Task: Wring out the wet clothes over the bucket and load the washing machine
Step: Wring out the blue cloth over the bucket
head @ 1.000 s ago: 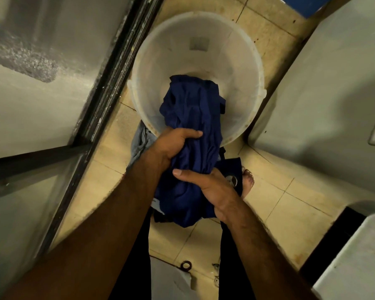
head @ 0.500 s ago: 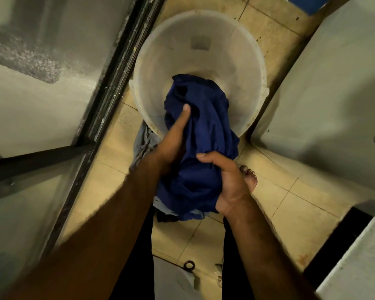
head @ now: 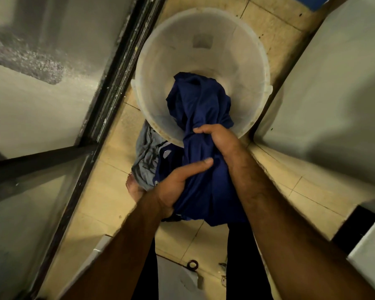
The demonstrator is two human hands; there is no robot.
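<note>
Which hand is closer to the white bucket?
Right. The right hand grips the blue cloth at the near rim of the bucket; the left hand grips it farther back.

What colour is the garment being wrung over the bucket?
The garment is plain dark blue, head view.

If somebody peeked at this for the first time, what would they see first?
The dark blue cloth in the middle, bunched up with its far end over the white bucket on the tiled floor. Two bare hands squeeze it: the right hand grips it at the bucket's near rim, the left hand closer in. A grey cloth lies crumpled just left of them.
</note>
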